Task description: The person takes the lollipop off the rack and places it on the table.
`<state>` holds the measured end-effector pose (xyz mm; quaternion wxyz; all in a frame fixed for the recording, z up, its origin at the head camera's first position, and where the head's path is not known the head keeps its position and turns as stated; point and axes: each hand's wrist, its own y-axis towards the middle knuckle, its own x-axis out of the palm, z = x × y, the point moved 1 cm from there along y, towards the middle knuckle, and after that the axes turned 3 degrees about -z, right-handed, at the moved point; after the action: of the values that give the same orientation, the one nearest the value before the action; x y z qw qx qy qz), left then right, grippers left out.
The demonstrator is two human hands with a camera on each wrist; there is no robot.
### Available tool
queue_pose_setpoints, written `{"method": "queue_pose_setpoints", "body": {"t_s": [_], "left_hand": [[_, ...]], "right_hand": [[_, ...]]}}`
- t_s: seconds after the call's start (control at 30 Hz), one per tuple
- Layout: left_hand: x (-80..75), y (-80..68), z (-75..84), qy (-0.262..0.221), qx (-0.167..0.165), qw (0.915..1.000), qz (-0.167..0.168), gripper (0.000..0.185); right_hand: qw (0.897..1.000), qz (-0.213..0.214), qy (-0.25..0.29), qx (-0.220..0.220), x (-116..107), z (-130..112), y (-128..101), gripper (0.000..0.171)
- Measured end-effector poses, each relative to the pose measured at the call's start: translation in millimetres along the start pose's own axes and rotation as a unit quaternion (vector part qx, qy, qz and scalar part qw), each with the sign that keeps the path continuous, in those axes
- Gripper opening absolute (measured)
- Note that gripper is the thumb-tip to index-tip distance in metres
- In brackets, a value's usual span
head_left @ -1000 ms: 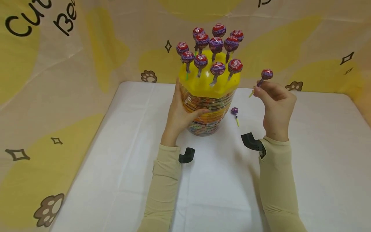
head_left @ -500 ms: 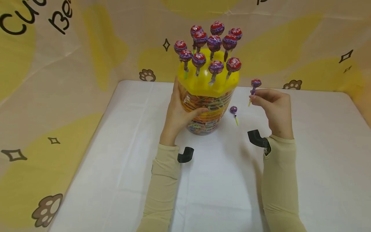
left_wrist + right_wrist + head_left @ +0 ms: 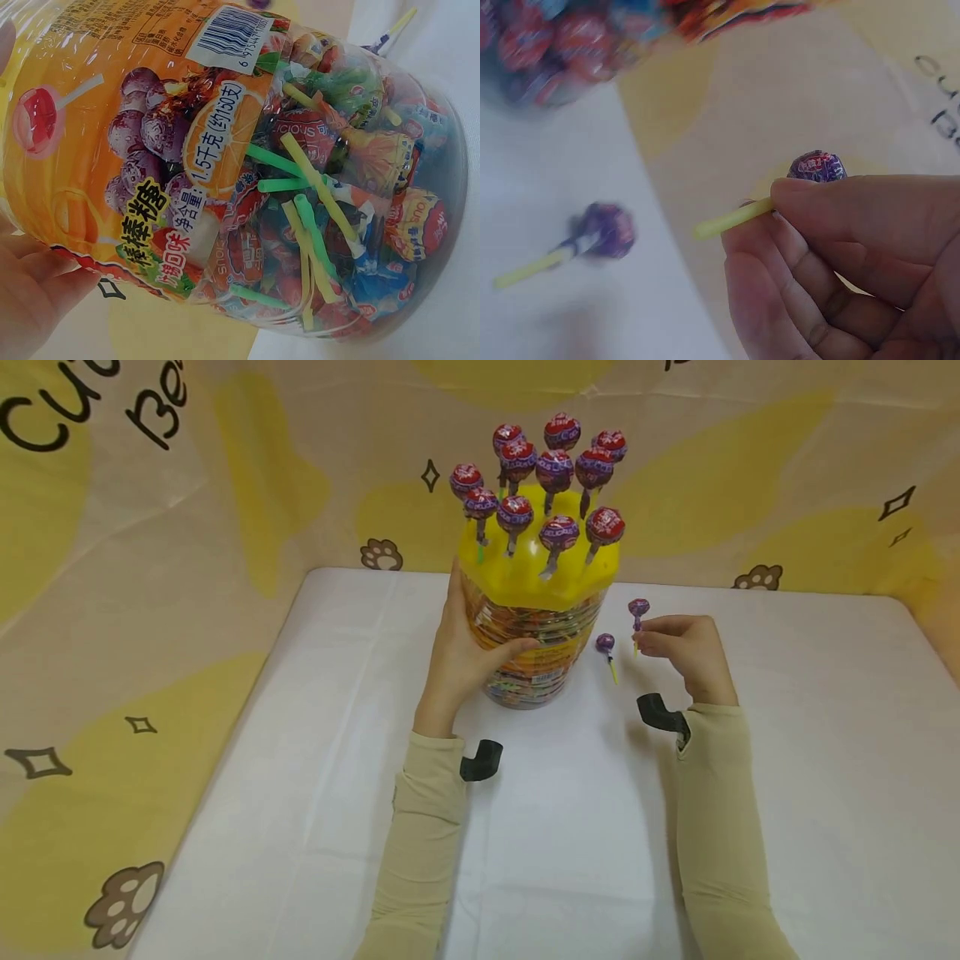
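A clear plastic tub [image 3: 528, 652] full of wrapped lollipops stands on the white table [image 3: 300, 777]. Its yellow lid [image 3: 540, 572] has several lollipops [image 3: 558, 472] stuck upright in it. My left hand [image 3: 461, 652] grips the tub's left side, with the thumb across its front; the label [image 3: 142, 142] shows in the left wrist view. My right hand [image 3: 686, 647] pinches a purple lollipop [image 3: 638, 608] by its yellow-green stick [image 3: 731, 217], low, just right of the tub. Another purple lollipop [image 3: 606, 645] lies on the table between tub and right hand, also seen as the loose lollipop [image 3: 604, 229].
A yellow and beige cloth backdrop [image 3: 187, 485] with paw prints and lettering rises behind and to the left of the table. Black wrist camera mounts [image 3: 660, 714] sit on both beige sleeves.
My right hand has come down and to the left with the purple lollipop, from lid height to just above the table near the loose lollipop. The left hand has kept its hold.
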<state>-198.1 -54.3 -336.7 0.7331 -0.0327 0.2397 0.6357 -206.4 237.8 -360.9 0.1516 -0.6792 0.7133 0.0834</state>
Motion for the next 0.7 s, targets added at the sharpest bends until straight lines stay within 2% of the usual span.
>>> {"method": "queue_pose_setpoints", "body": {"t_s": [0.17, 0.33, 0.7], "left_hand": [[-0.2, -0.4, -0.4, 0.003, 0.002, 1.0000, 0.000, 0.119], [-0.1, 0.2, -1.0, 0.002, 0.015, 0.9999, 0.002, 0.120], [-0.3, -0.1, -0.4, 0.006, -0.004, 1.0000, 0.001, 0.119]], "right_hand": [[0.999, -0.012, -0.001, 0.041, 2, 22, 10, 0.033], [0.998, -0.023, -0.024, 0.055, 2, 39, 17, 0.036], [0.995, -0.036, -0.040, 0.085, 4, 51, 22, 0.037]]}}
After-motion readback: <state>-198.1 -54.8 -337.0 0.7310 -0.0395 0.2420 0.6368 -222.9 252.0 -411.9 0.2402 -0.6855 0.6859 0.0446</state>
